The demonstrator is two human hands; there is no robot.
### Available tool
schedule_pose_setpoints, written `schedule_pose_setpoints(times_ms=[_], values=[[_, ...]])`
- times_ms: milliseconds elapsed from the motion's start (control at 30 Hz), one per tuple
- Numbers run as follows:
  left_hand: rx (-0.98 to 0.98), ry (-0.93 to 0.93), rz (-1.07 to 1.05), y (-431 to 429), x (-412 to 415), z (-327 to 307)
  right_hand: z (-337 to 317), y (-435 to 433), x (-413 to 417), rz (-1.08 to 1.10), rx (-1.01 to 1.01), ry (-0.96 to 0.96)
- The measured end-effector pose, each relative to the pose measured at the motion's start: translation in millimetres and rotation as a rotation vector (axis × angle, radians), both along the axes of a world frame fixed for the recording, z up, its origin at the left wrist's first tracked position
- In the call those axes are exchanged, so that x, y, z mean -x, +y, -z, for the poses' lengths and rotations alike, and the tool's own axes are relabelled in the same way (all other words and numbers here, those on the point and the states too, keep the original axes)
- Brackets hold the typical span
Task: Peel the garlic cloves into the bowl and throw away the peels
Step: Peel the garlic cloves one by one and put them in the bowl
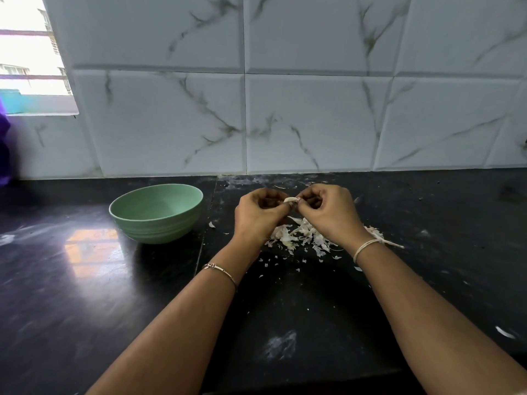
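Note:
A small pale garlic clove (291, 199) is held up over the black counter, pinched between the fingertips of both hands. My left hand (258, 215) grips it from the left, my right hand (328, 213) from the right, all fingers curled. Under the hands lies a heap of white garlic peels (296, 236), partly hidden by my wrists. A green bowl (156, 220) stands to the left of the hands; the part of its inside that shows holds nothing I can see.
The black stone counter (285, 309) runs to a marbled tile wall (285, 109) close behind the hands. Small peel flakes are scattered near the heap. A window (28, 67) is at the far left, with something purple (4, 146) beside it.

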State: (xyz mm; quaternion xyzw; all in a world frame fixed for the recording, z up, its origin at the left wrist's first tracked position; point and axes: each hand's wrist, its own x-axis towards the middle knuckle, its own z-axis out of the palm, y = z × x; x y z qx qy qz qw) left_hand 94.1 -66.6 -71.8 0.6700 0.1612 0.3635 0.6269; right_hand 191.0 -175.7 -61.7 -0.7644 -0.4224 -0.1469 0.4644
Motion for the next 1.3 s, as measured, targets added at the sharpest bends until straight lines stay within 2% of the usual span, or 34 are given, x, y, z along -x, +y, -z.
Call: schedule_pose_setpoints(times_ms=[133, 267, 367, 633, 800, 1000, 1300], values=[[0.049, 0.001, 0.033, -3.8, 0.0, -2.0, -1.2, -2.0, 2.5, 0.026, 0.020, -0.112], [0.112, 0.006, 0.088, -2.5, 2.1, -5.3, -1.6, -1.4, 2.2, 0.023, 0.011, -0.088], [0.171, 0.006, 0.149, -1.4, 4.2, -7.7, -0.9, 0.3, 0.4, 0.004, -0.015, -0.010], [0.296, -0.022, 0.224, 2.6, 6.3, -7.7, -2.6, -0.8, 3.8, -0.185, -0.160, 0.349], [0.269, -0.036, 0.175, 3.9, 4.2, -5.5, -5.1, -2.0, 6.9, -0.263, -0.179, 0.521], [0.190, -0.029, 0.100, -0.5, 3.2, -3.9, -1.9, -0.9, 1.7, -0.181, -0.134, 0.340], [0.154, -0.010, 0.122, -4.6, 3.4, -1.6, 2.2, 0.6, -3.9, 0.023, 0.080, -0.017]])
